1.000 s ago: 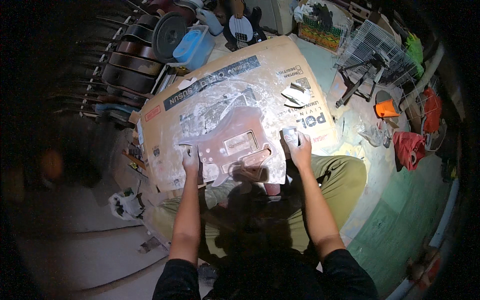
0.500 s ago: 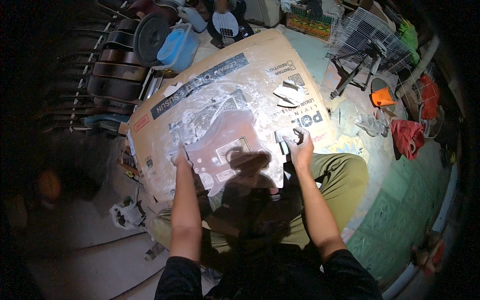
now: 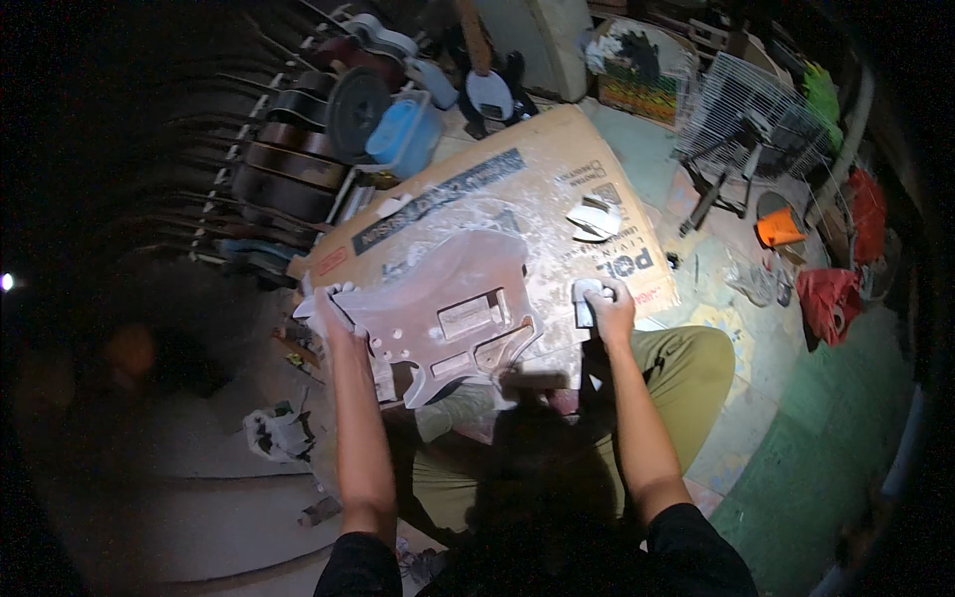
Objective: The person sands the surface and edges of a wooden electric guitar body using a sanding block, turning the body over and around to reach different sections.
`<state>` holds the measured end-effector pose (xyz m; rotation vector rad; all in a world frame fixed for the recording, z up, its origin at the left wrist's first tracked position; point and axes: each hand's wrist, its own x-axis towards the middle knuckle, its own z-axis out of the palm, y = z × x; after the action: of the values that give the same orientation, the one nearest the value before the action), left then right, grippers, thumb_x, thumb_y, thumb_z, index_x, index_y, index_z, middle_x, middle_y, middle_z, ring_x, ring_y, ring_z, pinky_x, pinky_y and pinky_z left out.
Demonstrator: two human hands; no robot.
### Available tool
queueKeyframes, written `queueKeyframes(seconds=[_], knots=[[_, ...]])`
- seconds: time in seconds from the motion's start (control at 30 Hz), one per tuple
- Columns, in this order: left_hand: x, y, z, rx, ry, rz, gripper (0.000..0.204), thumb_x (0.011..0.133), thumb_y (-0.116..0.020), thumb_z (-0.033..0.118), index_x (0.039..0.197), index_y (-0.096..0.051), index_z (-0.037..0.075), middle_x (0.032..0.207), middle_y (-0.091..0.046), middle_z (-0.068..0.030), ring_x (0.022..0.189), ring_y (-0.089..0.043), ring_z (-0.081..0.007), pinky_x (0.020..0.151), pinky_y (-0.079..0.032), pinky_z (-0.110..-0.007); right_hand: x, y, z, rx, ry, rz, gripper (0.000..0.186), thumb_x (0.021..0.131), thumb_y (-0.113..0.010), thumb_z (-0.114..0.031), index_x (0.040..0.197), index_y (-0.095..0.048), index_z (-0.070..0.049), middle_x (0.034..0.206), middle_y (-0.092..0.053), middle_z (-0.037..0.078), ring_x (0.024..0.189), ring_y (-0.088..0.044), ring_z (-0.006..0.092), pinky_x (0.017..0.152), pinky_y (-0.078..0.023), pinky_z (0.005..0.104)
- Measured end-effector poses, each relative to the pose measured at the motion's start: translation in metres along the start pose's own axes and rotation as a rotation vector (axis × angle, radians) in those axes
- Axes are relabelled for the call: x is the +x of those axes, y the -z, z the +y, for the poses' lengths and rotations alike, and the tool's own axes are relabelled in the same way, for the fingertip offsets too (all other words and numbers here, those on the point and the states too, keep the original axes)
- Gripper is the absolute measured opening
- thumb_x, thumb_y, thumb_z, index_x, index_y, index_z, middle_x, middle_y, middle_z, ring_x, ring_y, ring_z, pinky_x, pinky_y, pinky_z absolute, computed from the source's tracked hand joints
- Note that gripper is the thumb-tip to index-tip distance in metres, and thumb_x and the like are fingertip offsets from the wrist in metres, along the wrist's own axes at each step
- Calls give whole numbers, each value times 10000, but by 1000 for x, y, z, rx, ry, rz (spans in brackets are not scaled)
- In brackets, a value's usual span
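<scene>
A dusty reddish-brown guitar body (image 3: 456, 279) with carved cavities and small holes lies on a large, powder-smeared cardboard sheet (image 3: 545, 149). My left hand (image 3: 330, 308) is closed on its horn at the left. To the right of the body, my right hand (image 3: 609, 308) is closed on a small pale block (image 3: 585, 297), held over the cardboard close to its right edge. Torn white paper (image 3: 595, 221) sits farther up on the cardboard. My crossed legs in olive trousers (image 3: 696, 378) are under my arms, partly in shadow.
Several guitars (image 3: 288, 174) stand racked at the left, with a dark guitar (image 3: 489, 95) at the back beside blue plastic tubs (image 3: 388, 139). At right are a wire cage (image 3: 741, 99), a black stand (image 3: 736, 179), an orange object (image 3: 779, 226) and a red bag (image 3: 831, 306).
My left hand has moved leftward with the guitar body's horn, and the body has shifted left. My right hand's grip on the block has changed slightly. The whole view has shifted.
</scene>
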<state>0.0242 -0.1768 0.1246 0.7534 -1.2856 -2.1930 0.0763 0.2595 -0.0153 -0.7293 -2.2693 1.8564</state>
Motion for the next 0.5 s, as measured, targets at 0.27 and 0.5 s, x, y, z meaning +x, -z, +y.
queueKeyframes(seconds=[0.27,0.5], knots=[[-98,-39,49,135,-673,-305,96,875,-558,61,894,-464,70,832,-576,-85,809,-606,-214,775,-524,-379,-3,-4,13,47,104,-49,232,758,-803,-129,868,-634,-15,837,-669,84,778,-610,163,739,-501,310],[-145,-30,17,260,-771,-299,162,870,-541,12,995,-439,36,888,-586,-98,883,-599,-209,865,-484,-362,-3,-4,28,333,14,-398,149,927,-541,-110,953,-647,-8,913,-695,90,738,-657,158,656,-523,275]])
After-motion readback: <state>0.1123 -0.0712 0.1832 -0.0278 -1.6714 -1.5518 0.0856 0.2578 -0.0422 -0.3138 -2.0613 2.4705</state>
